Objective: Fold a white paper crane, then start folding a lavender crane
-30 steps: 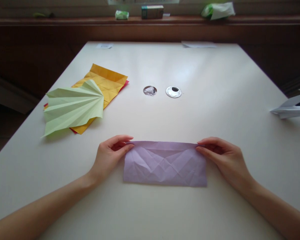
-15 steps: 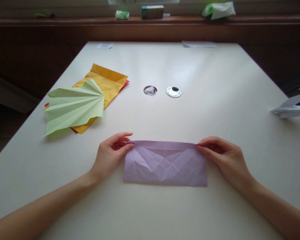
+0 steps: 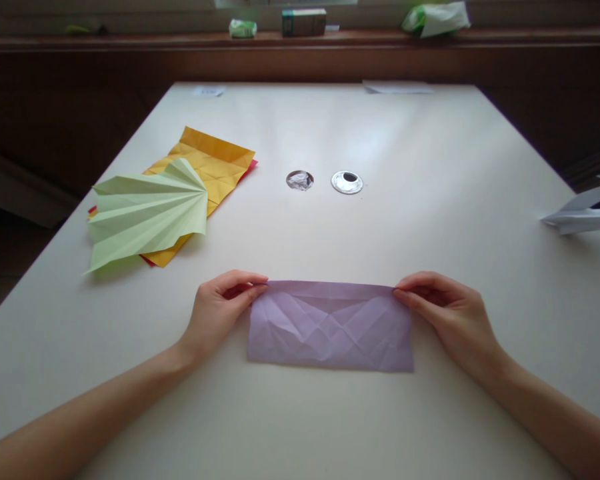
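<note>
A creased sheet of purple paper lies in front of me, with a narrow folded strip along its far edge. My left hand pinches the far left corner between thumb and fingers. At the far right corner, my right hand grips the paper the same way. The near edge of the sheet rests on the white table. Beyond my left hand, a pleated light green paper overlaps a folded yellow paper, and bits of red paper stick out underneath.
Two round openings, one stuffed with crumpled material and one with a metal rim, sit mid-table. A folded white paper stands at the right edge. On the ledge behind are a small box and green-and-white packets.
The fingers of my left hand have closed down onto the corner of the purple paper; before, the index finger was raised off it. My right hand stays in place.
</note>
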`<state>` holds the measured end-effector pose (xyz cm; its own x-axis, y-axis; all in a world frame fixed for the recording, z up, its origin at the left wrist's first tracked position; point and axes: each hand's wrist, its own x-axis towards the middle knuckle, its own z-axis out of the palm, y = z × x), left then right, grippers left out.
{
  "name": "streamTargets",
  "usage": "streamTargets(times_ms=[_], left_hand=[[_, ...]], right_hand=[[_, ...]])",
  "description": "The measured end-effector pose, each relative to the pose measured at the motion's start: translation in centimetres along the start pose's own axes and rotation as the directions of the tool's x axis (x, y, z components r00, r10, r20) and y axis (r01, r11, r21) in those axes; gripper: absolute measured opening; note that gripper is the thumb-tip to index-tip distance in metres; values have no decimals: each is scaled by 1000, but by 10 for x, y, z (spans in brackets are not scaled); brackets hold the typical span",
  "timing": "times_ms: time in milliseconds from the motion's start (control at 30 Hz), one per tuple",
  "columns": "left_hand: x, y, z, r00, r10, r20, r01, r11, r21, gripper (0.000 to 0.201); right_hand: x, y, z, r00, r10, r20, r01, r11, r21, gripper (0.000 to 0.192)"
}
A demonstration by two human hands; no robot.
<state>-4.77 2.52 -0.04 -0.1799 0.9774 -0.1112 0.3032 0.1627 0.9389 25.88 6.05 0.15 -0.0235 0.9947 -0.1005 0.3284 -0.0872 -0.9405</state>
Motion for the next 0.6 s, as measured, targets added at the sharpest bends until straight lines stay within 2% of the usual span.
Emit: streamTargets(times_ms=[167, 433, 600], left_hand=[[0, 0, 0, 1000, -6, -3, 6, 1000, 2, 13], [-1, 2, 0, 999, -33, -3, 33, 999, 19, 27], [-1, 0, 0, 1000, 7, -3, -7, 1000, 8, 18]], right_hand=[[0, 0, 0, 1000, -4, 0, 4, 1000, -6, 15], [1, 1, 1, 999, -34, 5, 34, 999, -13, 17], [1, 1, 0, 999, -32, 12, 32, 999, -5, 15]])
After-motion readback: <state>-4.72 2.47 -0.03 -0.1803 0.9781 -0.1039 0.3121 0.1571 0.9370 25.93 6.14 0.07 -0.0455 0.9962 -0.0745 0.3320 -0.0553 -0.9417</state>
